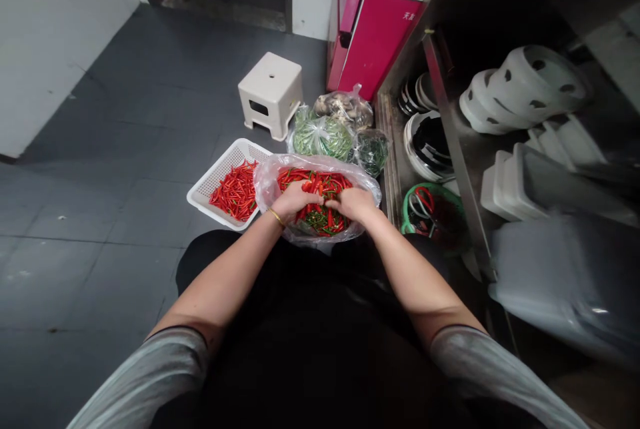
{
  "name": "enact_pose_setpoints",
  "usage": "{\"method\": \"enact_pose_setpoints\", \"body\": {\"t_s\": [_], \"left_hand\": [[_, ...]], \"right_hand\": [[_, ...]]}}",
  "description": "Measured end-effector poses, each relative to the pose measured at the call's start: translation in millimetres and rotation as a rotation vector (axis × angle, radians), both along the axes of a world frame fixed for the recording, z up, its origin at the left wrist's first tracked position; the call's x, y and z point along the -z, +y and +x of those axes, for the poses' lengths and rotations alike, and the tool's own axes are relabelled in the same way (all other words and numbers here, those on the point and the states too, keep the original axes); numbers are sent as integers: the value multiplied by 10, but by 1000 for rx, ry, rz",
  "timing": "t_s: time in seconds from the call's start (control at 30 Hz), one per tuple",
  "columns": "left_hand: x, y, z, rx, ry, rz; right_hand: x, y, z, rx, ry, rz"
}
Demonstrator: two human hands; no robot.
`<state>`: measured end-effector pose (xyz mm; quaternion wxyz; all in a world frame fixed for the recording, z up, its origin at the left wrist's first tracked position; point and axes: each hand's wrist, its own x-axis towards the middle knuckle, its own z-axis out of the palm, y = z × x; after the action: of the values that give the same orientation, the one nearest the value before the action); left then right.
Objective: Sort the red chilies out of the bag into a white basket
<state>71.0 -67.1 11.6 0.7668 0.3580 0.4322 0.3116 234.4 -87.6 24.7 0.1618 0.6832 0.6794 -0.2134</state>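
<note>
Over an opened clear plastic bag [270,179] full of red chili peppers [340,182], both hands are close together. My left hand [294,202], with a gold bracelet at the wrist, is closed on a few red chili peppers that stick out past its fingers. From the other side, my right hand [354,203] reaches in with its fingers pinched beside those peppers' stems; what lies between the fingertips is hidden. Small green stems [316,221] lie among the peppers below the hands. Left of the bag, a white perforated basket [203,192] holds more red peppers.
A white plastic stool [270,85] stands beyond the basket. Tied bags of green vegetables [323,139] and of brownish produce [343,109] sit behind the pepper bag. At right, a metal shelf [457,149] carries stacked dishes, with a green basket [407,212] low down.
</note>
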Motion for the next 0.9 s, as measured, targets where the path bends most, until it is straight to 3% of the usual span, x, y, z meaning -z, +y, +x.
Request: {"method": "enact_pose_setpoints", "body": {"t_s": [0.07, 0.13, 0.2, 0.3, 0.4, 0.5, 0.63, 0.73, 0.8, 0.9], "left_hand": [[-42, 23, -41, -43, 4, -7], [-60, 46, -80, -61, -11, -15], [-40, 59, -107, -50, -25, -12], [39, 55, -112, -34, -32, 20], [109, 27, -66, -52, -49, 43], [114, -5, -1, -99, -80, 51], [61, -4, 33, -236, -166, -3], [44, 44, 8, -292, -236, -86], [45, 80, -18, -289, -266, -147], [36, 102, -55, -212, -310, -214]], "right_hand": [[86, -8, -38, -34, -80, -212], [165, -6, -52, -60, -95, -262], [183, 11, -23, -60, -70, -205], [77, 27, 39, -63, 10, -23], [-73, -13, 3, -143, 55, 166], [-128, -75, -86, -216, 115, 247], [-40, -63, -43, -102, 466, 238], [33, -17, 57, 62, 788, 111], [21, -22, 72, 123, 913, 62], [-113, -100, -11, 80, 1024, 116]]}}
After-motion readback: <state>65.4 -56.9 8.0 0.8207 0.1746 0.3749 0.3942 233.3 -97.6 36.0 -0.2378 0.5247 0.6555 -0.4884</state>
